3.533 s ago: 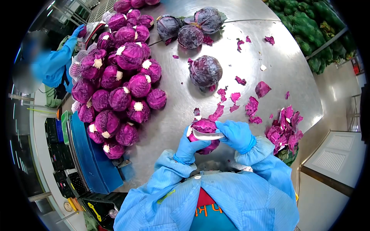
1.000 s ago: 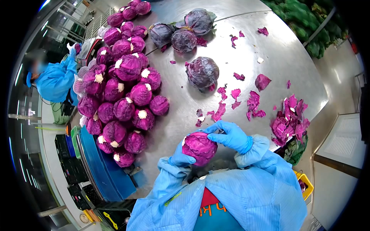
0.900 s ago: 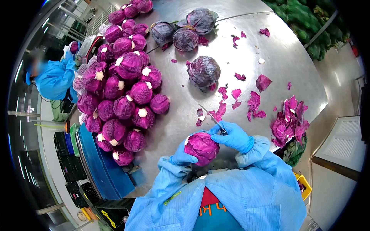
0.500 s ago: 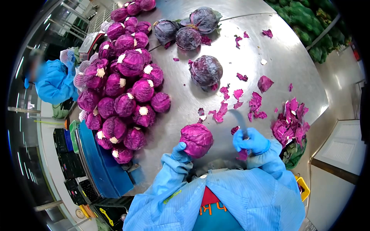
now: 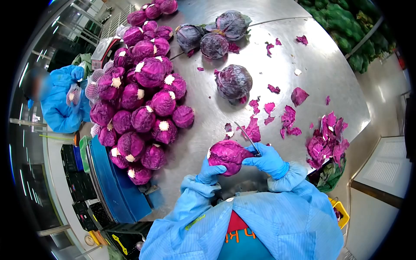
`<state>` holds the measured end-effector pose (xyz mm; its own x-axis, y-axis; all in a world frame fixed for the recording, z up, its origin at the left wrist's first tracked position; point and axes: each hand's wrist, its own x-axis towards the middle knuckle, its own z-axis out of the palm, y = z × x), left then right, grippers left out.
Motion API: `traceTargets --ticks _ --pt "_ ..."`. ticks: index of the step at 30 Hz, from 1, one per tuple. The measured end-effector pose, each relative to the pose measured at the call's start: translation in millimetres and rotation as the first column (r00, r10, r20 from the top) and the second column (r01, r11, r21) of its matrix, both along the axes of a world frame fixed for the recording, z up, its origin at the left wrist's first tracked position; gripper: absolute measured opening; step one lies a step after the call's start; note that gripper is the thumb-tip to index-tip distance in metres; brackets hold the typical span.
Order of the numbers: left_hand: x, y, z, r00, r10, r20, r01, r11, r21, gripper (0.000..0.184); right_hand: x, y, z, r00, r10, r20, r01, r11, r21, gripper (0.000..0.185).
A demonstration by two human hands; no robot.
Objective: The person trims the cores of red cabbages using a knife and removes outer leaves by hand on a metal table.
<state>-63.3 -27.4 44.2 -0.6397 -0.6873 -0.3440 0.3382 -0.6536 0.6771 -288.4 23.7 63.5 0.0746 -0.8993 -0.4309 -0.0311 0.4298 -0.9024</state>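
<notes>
Close to my body, my left hand in a blue glove grips a purple cabbage from its left side. A pale cut stem shows at the cabbage's left edge. My right hand, also gloved, is closed round a knife whose narrow blade points up and to the left. The right fingers touch the cabbage's right side, where a leaf edge sticks out toward them. The knife's handle is mostly hidden in the hand. Beyond them on the steel table sits a darker untrimmed cabbage.
A heap of trimmed purple cabbages covers the table's left side. Several dark cabbages lie at the back. Leaf scraps are piled at right. A co-worker in blue is at far left, near blue crates. Green produce fills the upper right.
My right hand has moved left with the knife and now touches the cabbage. The cabbage has turned, its pale stem now showing at left. The co-worker now has a netted item in front.
</notes>
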Motion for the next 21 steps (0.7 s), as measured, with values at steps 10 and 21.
traceTargets --ticks 10,21 --pt "-7.4 -5.8 10.0 0.993 -0.062 0.098 0.09 0.946 -0.311 0.109 -23.2 -8.6 50.0 0.771 -0.22 0.598 0.058 0.959 0.278 0.014" --pt "-6.4 -2.2 22.6 0.97 0.02 0.242 0.112 0.849 -0.516 0.107 -71.0 -22.7 26.7 0.876 -0.478 0.059 0.481 0.865 -0.144 0.043"
